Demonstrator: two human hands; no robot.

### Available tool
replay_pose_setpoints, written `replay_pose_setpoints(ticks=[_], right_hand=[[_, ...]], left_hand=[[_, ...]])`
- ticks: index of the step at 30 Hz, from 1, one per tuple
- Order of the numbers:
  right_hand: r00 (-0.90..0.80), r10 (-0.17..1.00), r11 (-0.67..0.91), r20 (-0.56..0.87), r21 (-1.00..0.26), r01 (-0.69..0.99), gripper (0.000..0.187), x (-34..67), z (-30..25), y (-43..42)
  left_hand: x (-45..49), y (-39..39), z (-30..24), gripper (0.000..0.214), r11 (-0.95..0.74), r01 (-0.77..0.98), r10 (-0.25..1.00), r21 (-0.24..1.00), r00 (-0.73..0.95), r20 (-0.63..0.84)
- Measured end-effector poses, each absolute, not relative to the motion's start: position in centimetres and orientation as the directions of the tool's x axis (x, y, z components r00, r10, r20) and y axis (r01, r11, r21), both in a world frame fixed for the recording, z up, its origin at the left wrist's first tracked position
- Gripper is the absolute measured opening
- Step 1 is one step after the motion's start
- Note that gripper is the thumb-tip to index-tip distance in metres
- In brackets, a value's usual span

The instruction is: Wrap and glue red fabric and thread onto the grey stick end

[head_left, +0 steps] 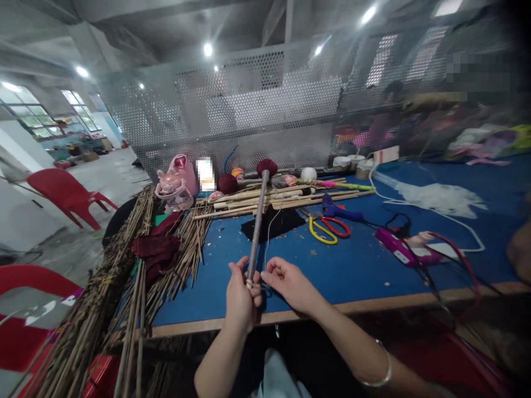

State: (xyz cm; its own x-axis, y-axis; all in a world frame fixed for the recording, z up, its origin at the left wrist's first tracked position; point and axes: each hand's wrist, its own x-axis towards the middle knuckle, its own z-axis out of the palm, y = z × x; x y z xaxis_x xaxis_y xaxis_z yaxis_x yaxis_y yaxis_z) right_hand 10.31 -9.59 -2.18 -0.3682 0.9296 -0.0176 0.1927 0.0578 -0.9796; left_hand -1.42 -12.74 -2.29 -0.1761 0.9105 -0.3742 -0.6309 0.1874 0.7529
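Note:
A stick wrapped in grey yarn (258, 221) points away from me over the table, with a dark red ball (266, 166) at its far end. My left hand (241, 296) is closed around its near end, where the pale tip shows. Close beside it, my right hand (290, 284) has thumb and forefinger pinched on a thin grey strand of yarn (267, 243). That strand runs up the table along the stick's right side. Beneath the stick lies a black cloth (286, 222). Scissors (323, 229) with yellow and red handles rest to its right.
Bundles of thin sticks (103, 293) with a maroon cloth (155, 249) fill the left side. Behind lie bare sticks (236, 202), a pink cup (176, 185) and a lit phone (205, 174). A blue glue gun (340, 210) and purple power strip (409, 249) with cables are right.

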Motion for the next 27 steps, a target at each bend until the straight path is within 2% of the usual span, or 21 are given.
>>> replay_pose_setpoints(ticks=[3, 6, 9, 11, 14, 19, 27], right_hand=[[-0.282, 0.957, 0.091, 0.071, -0.994, 0.059, 0.025, 9.9, -2.0, -9.5], [-0.443, 0.894, 0.018, 0.065, -0.994, -0.109, 0.044, 9.5, -1.8, -9.9], [-0.557, 0.830, -0.040, -0.003, -0.998, -0.054, 0.062, 9.5, -1.7, -10.6], [-0.549, 0.834, -0.025, -0.061, -0.997, 0.072, 0.052, 9.8, -1.6, -11.0], [-0.499, 0.864, 0.042, -0.075, -0.975, 0.219, 0.013, 10.6, -1.4, -11.2], [-0.407, 0.912, 0.193, 0.050, -0.927, 0.320, 0.024, 12.0, -1.4, -10.9], [-0.392, 0.919, 0.196, 0.038, -0.907, 0.372, 0.026, 12.8, -2.5, -11.1]], left_hand=[[-1.3, -12.8, -1.8, 0.056, 0.194, -0.649, 0.927, 0.736, -0.125, -0.355], [-1.3, -12.8, -1.5, 0.058, 0.182, -0.633, 0.941, 0.753, -0.111, -0.321], [-1.5, -12.7, -1.4, 0.061, 0.154, -0.604, 0.937, 0.782, -0.161, -0.310], [-1.7, -12.7, -1.4, 0.061, 0.148, -0.593, 0.936, 0.792, -0.175, -0.306], [-1.9, -12.6, -1.5, 0.058, 0.153, -0.605, 0.940, 0.781, -0.155, -0.304], [-1.8, -12.4, -1.6, 0.053, 0.188, -0.621, 0.933, 0.761, -0.128, -0.335], [-1.8, -11.7, -2.0, 0.045, 0.342, -0.575, 0.913, 0.744, 0.014, -0.408]])
